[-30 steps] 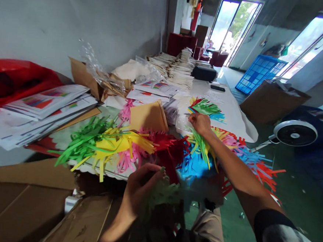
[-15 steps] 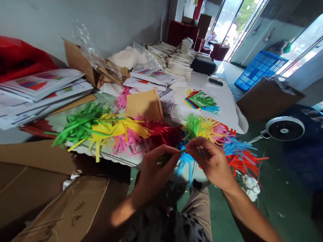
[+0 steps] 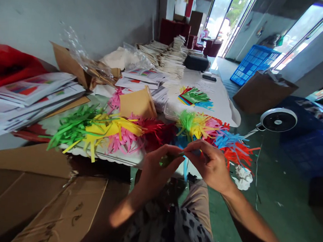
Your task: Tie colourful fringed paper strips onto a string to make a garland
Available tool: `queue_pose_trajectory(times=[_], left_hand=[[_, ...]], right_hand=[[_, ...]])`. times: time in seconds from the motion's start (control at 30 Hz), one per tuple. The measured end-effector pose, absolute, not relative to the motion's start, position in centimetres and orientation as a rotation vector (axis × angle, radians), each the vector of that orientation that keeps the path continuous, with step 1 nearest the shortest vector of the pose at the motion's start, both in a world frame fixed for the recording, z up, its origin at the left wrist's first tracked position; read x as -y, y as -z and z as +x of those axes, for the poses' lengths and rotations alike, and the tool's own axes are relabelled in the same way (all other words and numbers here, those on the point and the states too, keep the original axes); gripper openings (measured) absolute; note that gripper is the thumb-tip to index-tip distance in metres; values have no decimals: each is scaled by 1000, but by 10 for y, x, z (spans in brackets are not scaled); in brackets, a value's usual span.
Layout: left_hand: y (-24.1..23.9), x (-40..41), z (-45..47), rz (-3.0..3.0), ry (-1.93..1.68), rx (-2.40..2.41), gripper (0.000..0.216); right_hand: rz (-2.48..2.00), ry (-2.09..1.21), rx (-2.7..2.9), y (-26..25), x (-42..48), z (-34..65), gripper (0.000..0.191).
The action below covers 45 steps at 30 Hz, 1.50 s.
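Observation:
My left hand [image 3: 162,165] and my right hand [image 3: 207,163] meet fingertip to fingertip over the near table edge. Both pinch a thin green paper strip [image 3: 181,154], mostly hidden by the fingers. More green shows inside the curl of my left hand. Behind the hands lie fringed paper tassels: a blue tassel [image 3: 185,168] hanging over the edge, a dark red tassel [image 3: 158,130], a light green tassel [image 3: 186,121] and a red-orange tassel [image 3: 239,156]. Farther left are a yellow tassel [image 3: 102,128], a pink tassel [image 3: 124,142] and a green tassel [image 3: 72,126].
Printed sheets in plastic sleeves [image 3: 27,93] are stacked at left, above an open cardboard box [image 3: 13,184]. A brown envelope [image 3: 136,102] stands behind the tassels. A fanned multicoloured fringe bundle [image 3: 196,97] lies on the table. A round fan [image 3: 279,120] stands at right.
The fingertips stay together on the green strip, with small finger shifts. More green now shows within my left hand. The surroundings have slid slightly left in view.

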<state>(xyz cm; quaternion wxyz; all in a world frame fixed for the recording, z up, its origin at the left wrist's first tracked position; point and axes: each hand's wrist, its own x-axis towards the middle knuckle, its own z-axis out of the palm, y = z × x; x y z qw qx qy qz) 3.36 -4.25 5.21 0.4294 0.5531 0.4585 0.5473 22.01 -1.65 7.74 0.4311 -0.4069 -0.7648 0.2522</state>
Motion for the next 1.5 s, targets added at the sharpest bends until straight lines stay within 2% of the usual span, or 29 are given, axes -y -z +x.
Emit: queue_pose_trajectory(times=[0.1,0.23,0.37,0.57,0.73,0.8,0.97,1.03,1.1,1.17,1.23,1.3,1.37,1.5], left_hand=[[-50,43,33,1322,-1328,-1099,29],[-49,46,35,1282,-1364,-1098,21],[-48,46,39,1251,-1378,-1078,22],[-45,46,38,1562,-1111,-1049,15],[-25,62,27,1660,-870,-1077,34],[-15,69,22,1640,-812,-1085,38],[1,75,21,1577,-814,-1119,38],[8,75,22,1582,-798,-1126,36],[16,75,21,1578,-781,-1181,34],[26,78,16,1532,-786,-1247,33],[36,85,9,1443,-795,-1286,44],[44,95,0,1365,-773,-1274,51],[51,107,-6,1343,-727,-1271,47],[67,130,-10,1389,-685,-1328,35]], right_hand=[[-1021,-631,1836,-74,17,222,3],[-1023,-791,1833,-71,19,225,7],[-1026,-923,1761,-68,20,228,8],[-963,-718,1746,-64,32,228,6],[-1071,-672,1537,-59,48,235,18],[-1093,-768,1425,-54,53,238,21],[-980,-1329,1425,-41,55,234,34],[-963,-1394,1447,-43,47,233,36],[-990,-1223,1438,-51,32,238,35],[-989,-810,1440,-64,12,248,27],[-922,-358,1524,-74,-8,257,21],[-839,-71,1701,-75,-25,263,28],[-836,28,1951,-63,-40,263,36],[-957,7,2281,-14,-62,257,38]])
